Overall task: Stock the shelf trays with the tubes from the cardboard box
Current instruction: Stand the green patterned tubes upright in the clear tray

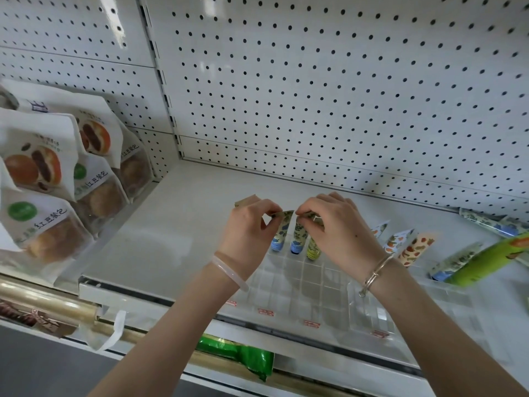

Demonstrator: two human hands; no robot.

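A clear plastic tray [297,285] with square compartments sits on the white shelf [177,224]. Three tubes stand cap-down in its back row: a blue-capped tube [279,236], a second blue-capped tube [297,239] and a yellow-capped tube [312,247]. My left hand [246,230] pinches the crimped top of the leftmost tube. My right hand [335,224] pinches the tops of the other tubes. Orange-patterned tubes [412,247] stand to the right, and a second clear tray [372,310] adjoins the first. The cardboard box is not in view.
Bagged buns [48,196] fill the shelf section at the left. A green box [486,262] and more patterned tubes [486,222] lie at the right. White pegboard [315,96] backs the shelf. Green packets [246,356] sit on the shelf below.
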